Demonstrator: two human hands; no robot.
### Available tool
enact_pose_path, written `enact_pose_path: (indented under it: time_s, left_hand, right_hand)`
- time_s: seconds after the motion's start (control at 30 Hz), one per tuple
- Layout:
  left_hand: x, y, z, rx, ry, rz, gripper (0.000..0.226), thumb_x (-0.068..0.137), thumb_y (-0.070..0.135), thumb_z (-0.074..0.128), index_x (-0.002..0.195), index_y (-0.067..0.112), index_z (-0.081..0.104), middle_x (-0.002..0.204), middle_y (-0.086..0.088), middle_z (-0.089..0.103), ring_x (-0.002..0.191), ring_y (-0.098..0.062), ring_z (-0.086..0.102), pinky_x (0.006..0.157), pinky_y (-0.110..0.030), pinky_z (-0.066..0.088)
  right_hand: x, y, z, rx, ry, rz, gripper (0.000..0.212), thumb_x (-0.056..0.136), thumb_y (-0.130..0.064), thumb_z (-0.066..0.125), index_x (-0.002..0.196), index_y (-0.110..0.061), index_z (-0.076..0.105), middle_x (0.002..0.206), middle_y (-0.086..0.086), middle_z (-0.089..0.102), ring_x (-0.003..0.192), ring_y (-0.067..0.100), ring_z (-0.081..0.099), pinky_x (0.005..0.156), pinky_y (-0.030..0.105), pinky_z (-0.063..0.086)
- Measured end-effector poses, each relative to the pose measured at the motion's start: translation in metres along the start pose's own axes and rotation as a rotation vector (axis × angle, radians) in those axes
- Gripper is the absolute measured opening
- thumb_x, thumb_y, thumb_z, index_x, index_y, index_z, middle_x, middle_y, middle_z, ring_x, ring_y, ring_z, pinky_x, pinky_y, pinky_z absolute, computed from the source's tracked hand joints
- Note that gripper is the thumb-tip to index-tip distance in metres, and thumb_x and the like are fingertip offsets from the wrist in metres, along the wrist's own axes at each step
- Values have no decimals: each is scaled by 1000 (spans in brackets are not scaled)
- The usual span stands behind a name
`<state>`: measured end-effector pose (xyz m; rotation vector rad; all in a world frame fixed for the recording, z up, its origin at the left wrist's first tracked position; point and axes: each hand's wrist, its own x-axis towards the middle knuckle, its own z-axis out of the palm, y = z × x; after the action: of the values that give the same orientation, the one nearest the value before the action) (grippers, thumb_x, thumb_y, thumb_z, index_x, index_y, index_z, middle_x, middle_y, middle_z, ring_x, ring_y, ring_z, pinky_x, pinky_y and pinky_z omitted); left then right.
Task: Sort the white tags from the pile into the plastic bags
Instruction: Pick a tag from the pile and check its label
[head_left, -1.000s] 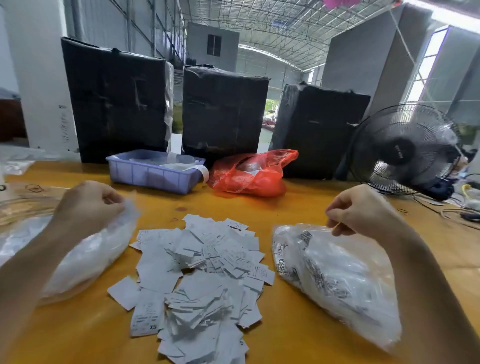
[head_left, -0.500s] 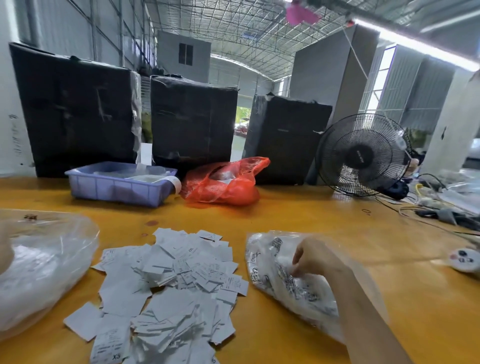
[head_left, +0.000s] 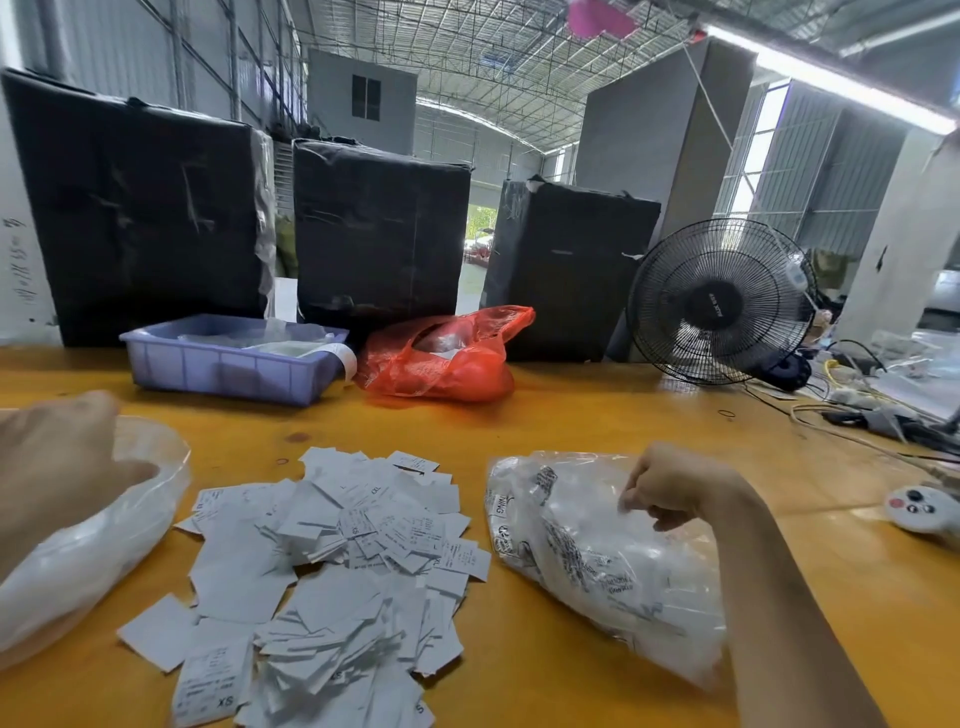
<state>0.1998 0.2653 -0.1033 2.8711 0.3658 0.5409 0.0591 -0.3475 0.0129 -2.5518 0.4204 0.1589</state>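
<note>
**A:** On the yellow table (head_left: 597, 431), what is the biggest thing?

**B:** Three big black boxes (head_left: 382, 234) stand at the far edge, from ten o'clock to one o'clock. A black fan (head_left: 719, 301) stands at two o'clock beside them.

**A:** And closer in?

**B:** A pile of white tags (head_left: 332, 571) lies in the middle, near six o'clock. Some show letters like XS. At nine o'clock lies the left plastic bag (head_left: 78, 566), clear and puffy. At three o'clock of the pile lies the right plastic bag (head_left: 587, 566), with black print on it and white tags inside.

**A:** What are the hands doing?

**B:** The right hand (head_left: 670, 486) rests on top of the right bag. Its fingers are curled and pinch the plastic. The left hand (head_left: 57, 457) is at the mouth of the left bag. It is blurry, so I cannot tell if its fingers hold anything.

**A:** Any smaller things?

**B:** A purple tray (head_left: 228, 364) sits at eleven o'clock. A red bag (head_left: 441, 358) lies just beside it at twelve o'clock. Wires (head_left: 857, 405) lie at two o'clock. A small white toy face (head_left: 919, 506) sits at three o'clock.
</note>
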Motion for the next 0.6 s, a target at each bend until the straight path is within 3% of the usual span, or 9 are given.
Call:
enact_pose_path:
  time_s: [0.17, 0.27, 0.37, 0.47, 0.6]
  left_hand:
    - [-81, 92, -60, -9, 143, 92, 72, 46, 48, 88, 106, 20, 58, 81, -8, 61, 69, -29, 56, 59, -39, 49]
    - [-117, 140, -89, -79, 136, 66, 70, 52, 30, 91, 111, 9, 62, 100, -19, 65, 89, -38, 59, 73, -48, 48]
    - [-131, 159, -99, -126, 82, 54, 67, 62, 29, 87, 120, 10, 59, 113, -18, 62, 104, -37, 55, 83, -48, 45]
    - [-138, 166, -104, -125, 51, 54, 68, 65, 33, 84, 123, 13, 56, 115, -15, 61, 106, -33, 55, 83, -45, 45]
    - [-144, 172, -111, -81, 87, 109, 67, 66, 42, 81, 123, 19, 56, 116, -8, 63, 105, -28, 57, 78, -39, 45]
  right_hand:
    - [-4, -2, 4, -9, -37, -7, 17, 79, -8, 74, 75, 8, 70, 66, 15, 69, 43, 14, 52, 44, 21, 42]
    - [-7, -3, 7, -8, -50, 1, 20, 69, -9, 83, 71, 6, 69, 67, 15, 71, 45, 14, 55, 42, 21, 42]
    - [-11, -9, 14, -64, -104, 2, 28, 63, -20, 87, 61, -6, 63, 61, 10, 69, 52, 15, 59, 43, 21, 41]
    - [-14, -13, 12, -53, -138, -6, 26, 69, -25, 82, 62, -6, 66, 66, 8, 72, 55, 13, 65, 42, 19, 41]
    - [-18, -15, -8, -60, 59, -8, 18, 84, -14, 71, 75, 2, 72, 65, 7, 72, 58, 13, 69, 51, 21, 52]
